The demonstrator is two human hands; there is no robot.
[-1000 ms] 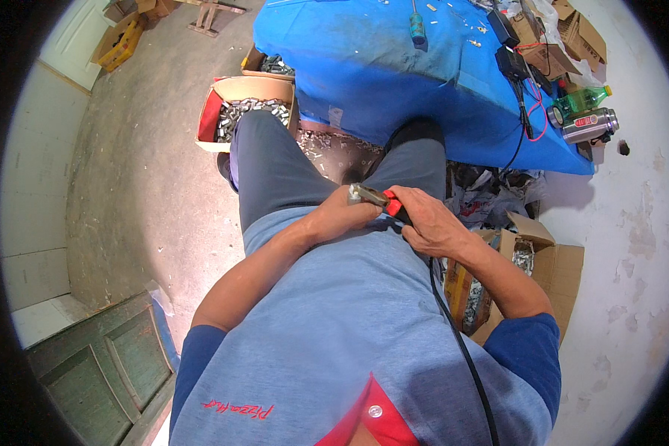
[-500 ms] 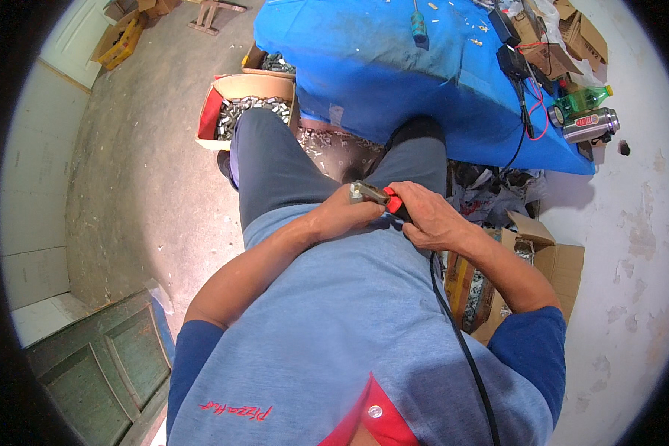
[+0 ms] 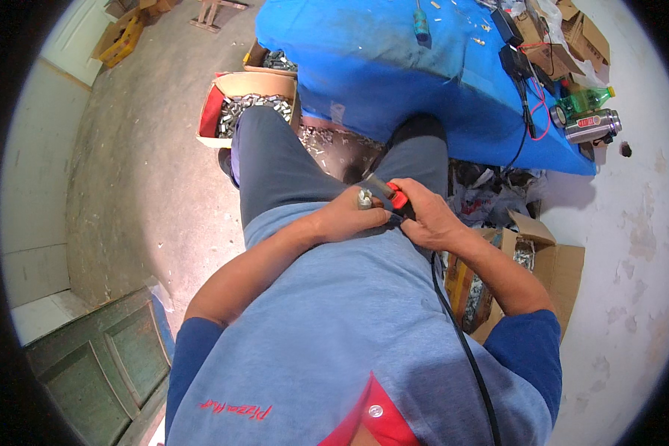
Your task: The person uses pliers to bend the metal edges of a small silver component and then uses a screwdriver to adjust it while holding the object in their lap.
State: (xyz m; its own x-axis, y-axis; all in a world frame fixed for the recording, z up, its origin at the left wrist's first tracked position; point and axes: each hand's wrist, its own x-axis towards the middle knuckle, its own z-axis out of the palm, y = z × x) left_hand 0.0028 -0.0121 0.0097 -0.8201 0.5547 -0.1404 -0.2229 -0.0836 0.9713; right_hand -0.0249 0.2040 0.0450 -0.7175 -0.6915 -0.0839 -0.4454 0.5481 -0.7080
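Observation:
Between the thumb and fingers of my left hand (image 3: 347, 215) a small silvery metal piece (image 3: 365, 198) is pinched, its end pointing up; its exact kind is too small to tell. My right hand (image 3: 426, 214) is wrapped round a tool with a red-and-black grip (image 3: 398, 196) and a grey metal head, which looks like pliers. The head sits just beyond the metal piece, seemingly apart from it. Both hands meet at my lap, in front of my blue-grey shirt. Part of the tool's grip is hidden by my right hand.
A cardboard box of small metal pieces (image 3: 209, 119) stands left of my knee. Blue cloth (image 3: 394, 82) covers the table ahead, bearing a screwdriver (image 3: 421, 26), adapters, a green bottle (image 3: 587, 99) and a steel flask (image 3: 595, 126). A black cable (image 3: 464, 349) runs down my right side near an open carton (image 3: 561, 275).
The tool's head has swung up and away from the metal piece, which now shows more fully in my left fingers. My right hand has barely shifted.

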